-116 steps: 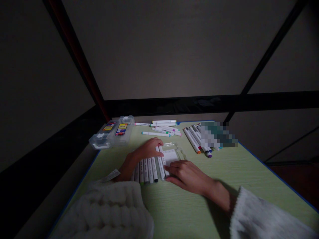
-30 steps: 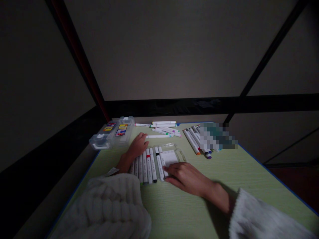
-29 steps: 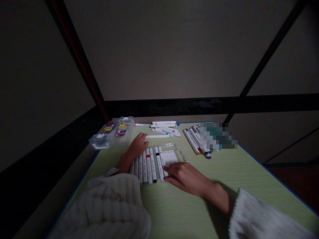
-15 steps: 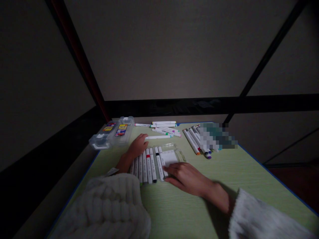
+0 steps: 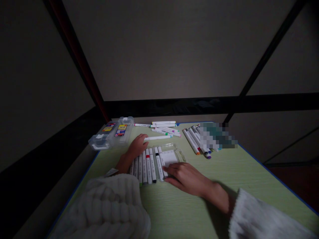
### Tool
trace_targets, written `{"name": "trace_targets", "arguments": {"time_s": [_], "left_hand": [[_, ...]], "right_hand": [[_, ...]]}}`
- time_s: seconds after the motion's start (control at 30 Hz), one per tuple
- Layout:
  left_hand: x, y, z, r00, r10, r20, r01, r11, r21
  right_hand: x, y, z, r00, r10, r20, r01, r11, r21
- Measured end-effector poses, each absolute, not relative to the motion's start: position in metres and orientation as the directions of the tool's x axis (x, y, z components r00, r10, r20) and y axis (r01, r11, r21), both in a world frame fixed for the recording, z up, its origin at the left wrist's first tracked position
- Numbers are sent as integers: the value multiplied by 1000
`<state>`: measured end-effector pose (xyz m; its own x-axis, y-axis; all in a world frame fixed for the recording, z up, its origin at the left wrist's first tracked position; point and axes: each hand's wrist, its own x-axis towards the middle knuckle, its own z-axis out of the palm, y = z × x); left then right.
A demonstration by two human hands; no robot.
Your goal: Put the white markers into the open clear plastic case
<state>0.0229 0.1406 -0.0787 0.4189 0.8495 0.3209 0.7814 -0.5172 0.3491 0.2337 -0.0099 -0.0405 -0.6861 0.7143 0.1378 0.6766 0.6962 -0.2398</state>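
Note:
My left hand (image 5: 138, 146) is closed around the near end of a white marker (image 5: 158, 137) with a light blue tip, which points to the right above the table. With its fingers bent, my right hand (image 5: 185, 177) grips the lower part of a white marker (image 5: 162, 162) in a clear plastic case (image 5: 183, 155). Several white markers (image 5: 148, 166) lie side by side in the left part of the case, one with a red band. Beside the right hand, a white inner panel (image 5: 169, 157) shows in the case. My left forearm and hand cover the case's left edge.
Two clear cases with handles (image 5: 121, 134) lie at the back left. Several loose markers (image 5: 163, 124) are at the back middle. More markers (image 5: 193, 141) lie in a pile on the right, partly under a blurred patch. The light green table (image 5: 189, 215) has a blue edge.
Both hands stay in nearly the same place. The marker in my left hand has tilted very slightly.

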Motion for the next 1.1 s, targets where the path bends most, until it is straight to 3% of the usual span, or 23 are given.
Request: {"name": "trace_targets", "arguments": {"time_s": [1.1], "left_hand": [[21, 143, -77, 443, 832, 335, 700, -554, 451]], "right_hand": [[234, -11, -42, -688, 712, 144, 677, 700, -226]]}}
